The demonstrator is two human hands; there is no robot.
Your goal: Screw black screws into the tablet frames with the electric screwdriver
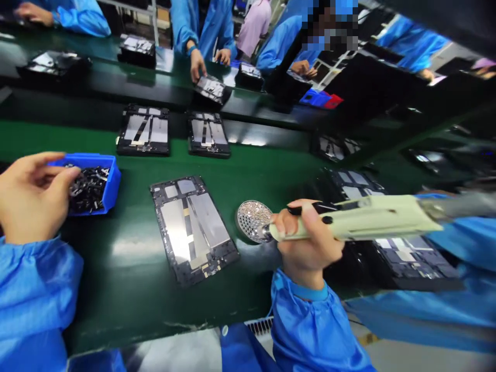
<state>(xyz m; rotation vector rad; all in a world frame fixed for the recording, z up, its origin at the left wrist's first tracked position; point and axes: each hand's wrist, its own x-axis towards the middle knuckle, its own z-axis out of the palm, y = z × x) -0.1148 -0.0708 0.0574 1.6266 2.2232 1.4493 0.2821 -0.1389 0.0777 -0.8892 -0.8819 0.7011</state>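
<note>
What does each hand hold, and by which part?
The right hand grips a green electric screwdriver by its front end. Whether the left hand, above a blue bin, holds anything cannot be told.

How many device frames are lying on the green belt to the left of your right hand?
3: the nearest frame just left of your right hand, then a farther frame and another frame side by side beyond it.

A green assembly-line conveyor belt [112, 294] carries rows of dark tablet frames [192, 230] lined with silver foil panels, plus a blue plastic bin [114, 181] of small black parts [88, 188].
</note>
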